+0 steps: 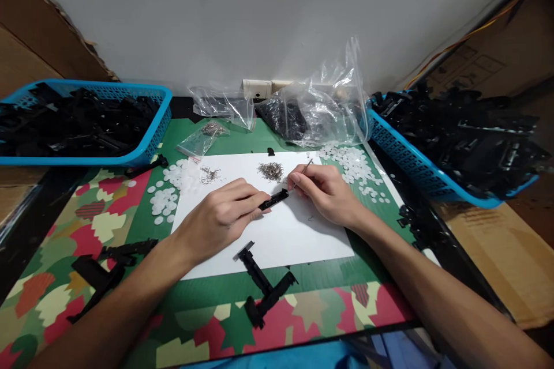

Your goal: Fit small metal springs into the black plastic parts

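My left hand (229, 210) pinches one end of a small black plastic part (275, 199) above a white sheet of paper (277, 248). Between the fingertips of my right hand (320, 187) is a thin metal tool (309, 166), slanting up; its lower tip meets or nears the part's right end, and I cannot tell if they touch. Just beyond the hands lies a pile of tiny thin metal pieces (270, 171), with a smaller pile of metal pieces (211, 174) to its left. Two more black plastic parts (256, 268) lie near the front edge.
Blue baskets full of black parts stand left (167, 118) and right (389, 135). White discs lie in heaps left (163, 202) and right (350, 164). Clear plastic bags (320, 109) sit at the back near the wall. More black parts (97, 277) rest by my left forearm.
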Available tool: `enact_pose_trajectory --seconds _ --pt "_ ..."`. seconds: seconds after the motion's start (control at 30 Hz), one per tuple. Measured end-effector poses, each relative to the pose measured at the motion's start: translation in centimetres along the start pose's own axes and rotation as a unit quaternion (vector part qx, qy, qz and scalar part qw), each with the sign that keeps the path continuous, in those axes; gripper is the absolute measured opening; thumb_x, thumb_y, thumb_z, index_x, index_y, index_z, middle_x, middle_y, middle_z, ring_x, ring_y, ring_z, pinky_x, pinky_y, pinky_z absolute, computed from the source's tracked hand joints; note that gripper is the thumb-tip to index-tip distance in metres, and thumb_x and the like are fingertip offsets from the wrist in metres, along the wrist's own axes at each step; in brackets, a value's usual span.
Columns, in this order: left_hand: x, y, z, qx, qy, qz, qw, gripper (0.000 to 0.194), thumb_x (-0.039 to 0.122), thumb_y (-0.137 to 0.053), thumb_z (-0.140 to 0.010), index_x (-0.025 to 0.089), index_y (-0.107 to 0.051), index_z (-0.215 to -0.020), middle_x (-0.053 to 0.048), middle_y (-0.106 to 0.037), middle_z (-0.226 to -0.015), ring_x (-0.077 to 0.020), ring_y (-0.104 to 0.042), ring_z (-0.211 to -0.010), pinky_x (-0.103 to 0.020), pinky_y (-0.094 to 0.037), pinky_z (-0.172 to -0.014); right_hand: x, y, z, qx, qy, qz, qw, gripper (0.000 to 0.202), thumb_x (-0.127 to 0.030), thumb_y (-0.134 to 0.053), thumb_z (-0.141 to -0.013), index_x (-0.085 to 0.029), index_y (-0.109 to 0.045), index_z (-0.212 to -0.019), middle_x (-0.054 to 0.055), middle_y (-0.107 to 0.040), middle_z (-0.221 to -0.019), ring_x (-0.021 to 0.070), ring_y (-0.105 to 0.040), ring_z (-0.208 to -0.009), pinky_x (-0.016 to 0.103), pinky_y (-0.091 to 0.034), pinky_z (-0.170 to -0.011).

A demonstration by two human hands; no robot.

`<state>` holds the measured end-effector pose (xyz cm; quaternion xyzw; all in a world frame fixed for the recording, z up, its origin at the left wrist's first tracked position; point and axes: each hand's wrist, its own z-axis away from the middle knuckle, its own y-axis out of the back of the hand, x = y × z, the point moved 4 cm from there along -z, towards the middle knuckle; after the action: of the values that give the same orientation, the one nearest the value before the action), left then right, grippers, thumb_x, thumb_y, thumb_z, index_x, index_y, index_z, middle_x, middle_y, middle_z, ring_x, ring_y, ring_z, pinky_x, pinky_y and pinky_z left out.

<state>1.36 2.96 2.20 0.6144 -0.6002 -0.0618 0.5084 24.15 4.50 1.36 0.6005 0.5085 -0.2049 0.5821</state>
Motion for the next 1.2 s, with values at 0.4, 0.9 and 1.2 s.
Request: enact_pose_trajectory --seconds 0.4,0.9,1.2 --pt "-0.2 -0.1 -0.1 0.025 0.026 0.025 0.999 0.022 0.009 -0.067 -0.101 0.015 -0.076 -0.12 -0.011 -0.079 -0.104 -0.021 -0.07 -0.093 -0.034 -0.055 -0.078 -0.6 -0.2 0.1 -0.012 0.041 0.044 0.998 0.033 -0.033 -0.054 -0.112 -0.02 -0.071 -0.087 0.002 -0.074 -0.085 0.0144 -0.055 -0.068 0.031 -0.041 -0.069" --pt "-0.3 -0.1 -0.2 0.036 0.029 0.035 0.998 0.02 0.014 -0.066 -0.102 0.018 -0.078 -0.118 -0.01 -0.081 -0.101 -0.0215 -0.073 -0.09 -0.034 -0.058 -0.076 -0.7 -0.5 0.2 -0.029 0.055 0.051 0.997 0.028 -0.031 -0.054 -0.111 -0.019 -0.072 -0.094 0.004 -0.073 -0.087 0.0163 -0.063 -0.076 0.032 -0.048 -0.075" --pt "-0.7 1.0 0.2 0.147 0.067 0.044 0.986 0.02 0.016 -0.068 -0.101 0.021 -0.079 -0.117 -0.007 -0.08 -0.111 -0.0208 -0.076 -0.1 -0.03 -0.061 -0.084 -2.5 1.4 0.1 0.083 0.08 -0.007 0.993 0.032 -0.037 -0.045 -0.115 -0.025 -0.073 -0.106 0.008 -0.068 -0.114 0.0248 -0.064 -0.113 0.044 -0.048 -0.103"
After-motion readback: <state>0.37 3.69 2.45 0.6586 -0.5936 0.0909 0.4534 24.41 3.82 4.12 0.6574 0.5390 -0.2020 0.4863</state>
